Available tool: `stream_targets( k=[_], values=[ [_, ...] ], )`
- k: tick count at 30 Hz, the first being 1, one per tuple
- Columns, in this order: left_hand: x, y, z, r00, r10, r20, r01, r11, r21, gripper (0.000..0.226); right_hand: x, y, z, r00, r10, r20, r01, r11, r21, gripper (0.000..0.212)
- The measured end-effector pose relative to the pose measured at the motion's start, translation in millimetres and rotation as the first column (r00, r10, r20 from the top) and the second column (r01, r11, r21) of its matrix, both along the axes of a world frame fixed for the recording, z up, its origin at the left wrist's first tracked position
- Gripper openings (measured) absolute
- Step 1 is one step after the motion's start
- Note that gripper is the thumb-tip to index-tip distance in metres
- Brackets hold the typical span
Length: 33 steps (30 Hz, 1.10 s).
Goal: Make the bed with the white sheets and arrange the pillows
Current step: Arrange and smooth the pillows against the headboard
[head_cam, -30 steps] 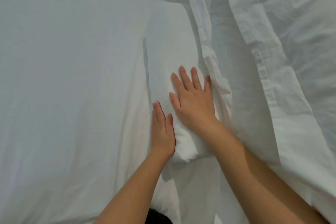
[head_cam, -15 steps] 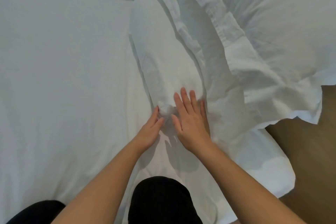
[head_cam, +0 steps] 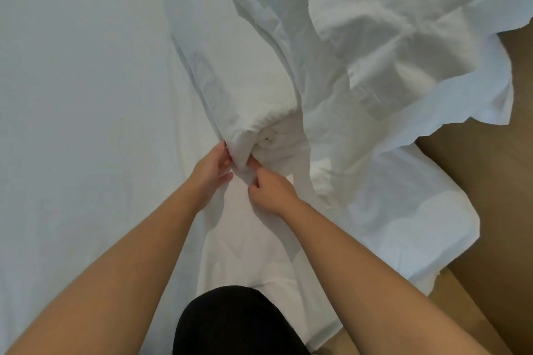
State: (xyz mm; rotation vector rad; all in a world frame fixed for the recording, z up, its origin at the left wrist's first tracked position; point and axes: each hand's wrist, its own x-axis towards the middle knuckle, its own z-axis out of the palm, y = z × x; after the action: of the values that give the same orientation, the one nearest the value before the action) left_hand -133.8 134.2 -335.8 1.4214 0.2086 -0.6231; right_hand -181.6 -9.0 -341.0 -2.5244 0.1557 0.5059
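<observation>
Both hands work the near end of the rolled bundle [head_cam: 230, 66]: L hand [head_cam: 212, 173] has its fingers curled round the left flap of cloth there, and R hand [head_cam: 269, 192] pinches a small fold betw. thumb and fingers. The two are just beside each other w/ cloth bunched between them. The biggest thing in view is the bed sheet [head_cam: 72, 124], lying flat and smooth over the left of the bed. Next is the pillow [head_cam: 403, 37], flanged and creased, top right, touching the bundle's right side and hanging partly out over the brown floor [head_cam: 496, 181]. A loose white layer [head_cam: 403, 225] droops off the bed edge below it. The bundle runs from the top of view down to the hands, its near end showing several rolled layers. The step looks like finding the bundle's free edge so it can be opened across the bed. To do it well, prob. grip one layer only, not the whole wad, since those end folds are thick and easy to grab together. Then slide the hands apart along that edge before lifting, so it opens square. Pull towards the flat side, away from the pillow, or the flange may drag along. A dark-clad knee [head_cam: 236, 323] sits over white cloth at the near edge. Can't tell if it pins it, so check before tugging.
</observation>
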Motion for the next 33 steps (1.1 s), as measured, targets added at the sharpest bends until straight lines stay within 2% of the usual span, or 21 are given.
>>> stream_targets(
  k=[4, 9, 11, 12, 15, 17, 21, 26, 29, 31, 33],
  values=[
    [6, 4, -2, 0.999, -0.040, -0.032, 0.040, 0.999, -0.026, 0.044, 3, -2, 1, 0.999, -0.027, -0.045, 0.037, 0.968, 0.248, 0.067],
    [6, 1, -3, 0.998, -0.065, -0.024, 0.064, 0.997, -0.032, 0.031, -16, -9, 4, 0.985, -0.151, -0.083, 0.172, 0.891, 0.419, 0.058],
    [5, 0, 1, 0.995, -0.080, 0.055, 0.080, 0.997, -0.007, 0.031, -14, -6, 13, 0.953, -0.301, -0.033, 0.270, 0.792, 0.547, 0.055],
    [5, -1, 4, 0.990, -0.077, 0.116, 0.076, 0.997, 0.014, 0.036, -13, -3, 21, 0.931, -0.363, -0.037, 0.302, 0.709, 0.638, 0.056],
    [8, -3, 15, 0.959, -0.038, 0.281, 0.029, 0.999, 0.034, 0.043, -8, 10, 46, 0.920, -0.377, -0.106, 0.279, 0.443, 0.852, 0.057],
    [12, -2, 27, 0.940, 0.013, 0.340, -0.017, 1.000, 0.007, 0.046, -5, 13, 59, 0.915, -0.389, -0.112, 0.278, 0.401, 0.873, 0.055],
    [23, 0, 53, 0.929, 0.077, 0.362, -0.061, 0.997, -0.055, 0.038, 1, 6, 67, 0.883, -0.457, -0.101, 0.324, 0.442, 0.836, 0.047],
    [23, -1, 48, 0.950, 0.035, 0.311, -0.031, 0.999, -0.018, 0.042, 18, 18, 73, 0.916, -0.331, -0.226, 0.358, 0.417, 0.835, 0.037],
    [22, 2, 49, 0.952, 0.003, 0.306, 0.006, 1.000, -0.030, 0.040, 24, 22, 78, 0.934, -0.263, -0.243, 0.324, 0.327, 0.888, 0.028],
    [22, 3, 52, 0.948, -0.026, 0.318, 0.035, 0.999, -0.022, 0.040, 17, 22, 79, 0.945, -0.234, -0.229, 0.289, 0.266, 0.919, 0.035],
    [21, 3, 54, 0.944, -0.042, 0.326, 0.051, 0.999, -0.018, 0.040, 5, 20, 77, 0.957, -0.212, -0.197, 0.245, 0.228, 0.943, 0.054]
  ],
)
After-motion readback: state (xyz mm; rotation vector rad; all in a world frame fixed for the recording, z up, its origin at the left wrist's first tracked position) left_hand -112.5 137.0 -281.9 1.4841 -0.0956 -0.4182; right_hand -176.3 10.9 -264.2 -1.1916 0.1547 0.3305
